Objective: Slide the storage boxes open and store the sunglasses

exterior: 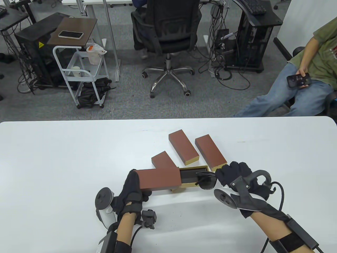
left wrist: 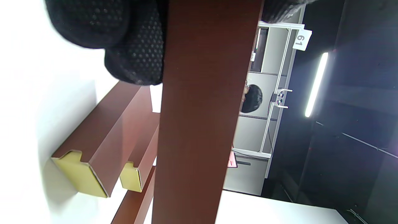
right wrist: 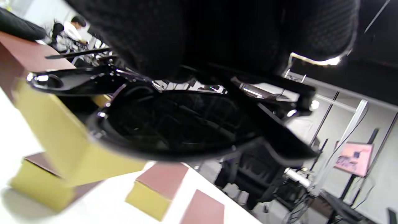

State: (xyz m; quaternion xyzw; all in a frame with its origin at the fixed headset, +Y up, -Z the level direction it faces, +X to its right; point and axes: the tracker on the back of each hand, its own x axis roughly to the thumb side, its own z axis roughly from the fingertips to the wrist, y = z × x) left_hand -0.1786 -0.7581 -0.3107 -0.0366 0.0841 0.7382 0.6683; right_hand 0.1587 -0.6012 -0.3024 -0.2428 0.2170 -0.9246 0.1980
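Nearest us on the white table (exterior: 52,163), our left hand (exterior: 130,191) grips the brown sleeve (exterior: 159,179) of the open storage box, fingers curled round its end at about 9 o'clock from the box's middle. The gold inner tray (exterior: 193,175) is slid out toward 3 o'clock, its dark lining showing. There our right hand (exterior: 235,175) pinches the black sunglasses (exterior: 206,180), fingers closed on the frame, with one temple reaching over the tray's open end and the lens hanging just at the tray's near edge; we cannot tell whether the glasses touch the tray. In the right wrist view the dark lens (right wrist: 174,124) fills the middle beneath the gloved fingers (right wrist: 149,37). Farther off, toward 12 o'clock, three closed boxes lie angled: one (exterior: 163,160) just behind the sleeve, one (exterior: 183,148) beyond it, and one (exterior: 210,152) at 1 o'clock.
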